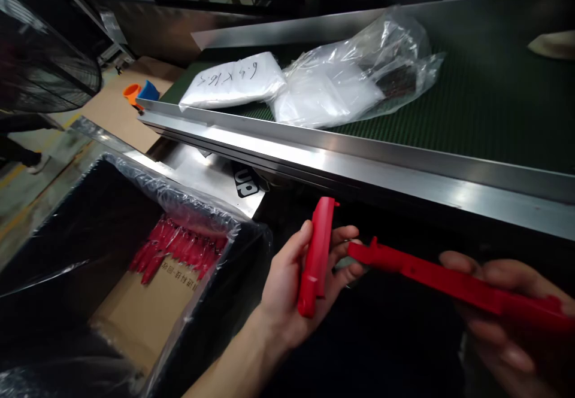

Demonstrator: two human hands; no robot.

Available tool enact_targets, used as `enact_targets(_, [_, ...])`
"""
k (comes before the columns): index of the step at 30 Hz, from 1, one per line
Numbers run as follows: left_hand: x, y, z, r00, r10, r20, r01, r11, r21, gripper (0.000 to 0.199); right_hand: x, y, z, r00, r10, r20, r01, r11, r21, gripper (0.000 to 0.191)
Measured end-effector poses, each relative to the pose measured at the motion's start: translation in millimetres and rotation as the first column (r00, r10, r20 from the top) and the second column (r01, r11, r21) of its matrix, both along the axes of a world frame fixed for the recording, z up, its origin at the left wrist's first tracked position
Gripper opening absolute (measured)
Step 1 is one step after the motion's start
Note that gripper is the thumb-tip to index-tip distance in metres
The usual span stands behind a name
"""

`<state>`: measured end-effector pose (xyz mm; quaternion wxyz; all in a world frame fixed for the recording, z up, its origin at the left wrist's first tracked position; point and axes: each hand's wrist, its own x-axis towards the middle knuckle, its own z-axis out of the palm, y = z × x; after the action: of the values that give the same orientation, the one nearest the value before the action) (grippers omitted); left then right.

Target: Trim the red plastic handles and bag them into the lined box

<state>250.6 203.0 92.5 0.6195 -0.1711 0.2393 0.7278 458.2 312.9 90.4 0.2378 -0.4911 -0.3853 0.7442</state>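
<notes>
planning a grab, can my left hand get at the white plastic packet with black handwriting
Probably not as things stand: the left hand holds a red plastic part, and the silver metal rail lies between that hand and the packet.

One view only: head cam, worn on the person, looking forward and down. Frame's rolled, so the metal rail runs downhill to the right. Left hand and right hand sit close to the lens in the lower part, right one cut by the edge. Belt lies beyond them, lined bin seen from above at lower left, fan farther back.
</notes>
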Motion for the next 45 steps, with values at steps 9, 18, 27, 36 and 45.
enact_targets(9, [4, 2, 3.8, 0.999, -0.022, -0.034, 0.022, 1.000, -0.003, 0.045, -11, 0, 1.6, 0.994, -0.098, 0.053, 0.104, 0.985, -0.137, 0.040])
enact_targets(18, [8, 3, 8.2, 0.994, -0.047, -0.101, 0.029, 0.985, -0.172, 0.034, -39, -6, -3.0, 0.988, -0.143, 0.066, 0.136, 0.986, 0.096, 0.037])
enact_targets(27, [15, -3, 6.1, 0.970, -0.124, -0.210, 0.056, 0.952, -0.301, 0.031, -56, -4, -1.7, 0.994, -0.112, -0.004, 0.112, 0.990, 0.085, 0.047])
enact_targets(36, [19, -14, 5.9, 0.875, -0.265, -0.405, 0.169, 0.952, -0.257, 0.024, -66, 3, -1.4, 0.998, -0.059, 0.021, 0.054, 0.985, 0.166, 0.039])
enact_targets(45, [24, -18, 15.5, 0.941, -0.247, -0.231, 0.187, 0.949, -0.254, 0.022, -69, 7, 4.9, 0.997, -0.022, 0.068, 0.002, 0.957, 0.290, 0.034])
